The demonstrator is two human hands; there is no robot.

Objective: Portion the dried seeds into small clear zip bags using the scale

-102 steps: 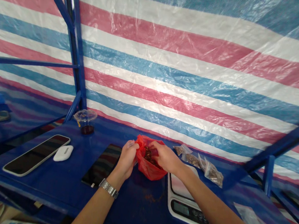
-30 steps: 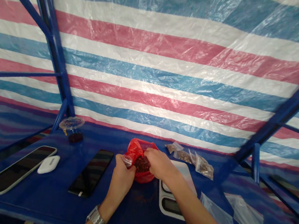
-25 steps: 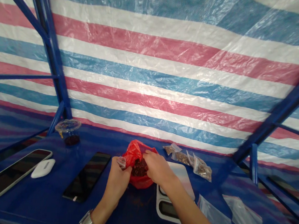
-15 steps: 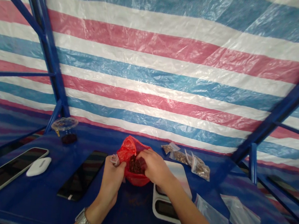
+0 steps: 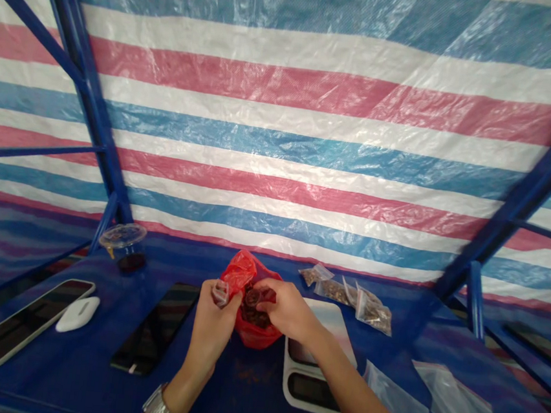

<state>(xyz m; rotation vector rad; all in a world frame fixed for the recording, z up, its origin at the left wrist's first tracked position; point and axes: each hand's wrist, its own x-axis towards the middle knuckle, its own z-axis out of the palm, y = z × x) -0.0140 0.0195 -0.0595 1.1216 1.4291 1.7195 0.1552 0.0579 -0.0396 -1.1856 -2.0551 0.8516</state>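
Observation:
A red plastic bag (image 5: 251, 334) stands open on the blue table, holding a heap of dark brown pieces (image 5: 252, 308). My right hand (image 5: 285, 310) reaches into its mouth, with the fingertips pinched on a dark piece. My left hand (image 5: 210, 323) rises just left of the red bag, touching its side. Its fingers grip a small transparent zip bag (image 5: 220, 292) by the top edge. A metal watch (image 5: 158, 408) circles my left wrist. The bag's lower contents are hidden by the red plastic.
A white digital scale (image 5: 311, 392) sits right of the red bag. Behind it lie several small zip bags of brown pieces (image 5: 345, 294). Transparent bags (image 5: 456, 406) lie at right. To the left are a phone (image 5: 154, 328), tablet (image 5: 20, 325), white earbud case (image 5: 77, 314) and lidded cup (image 5: 123, 244).
My right fingers have lifted slightly out of the heap with a dark piece. My left hand has moved up and right, bringing the small zip bag nearer the red bag's mouth.

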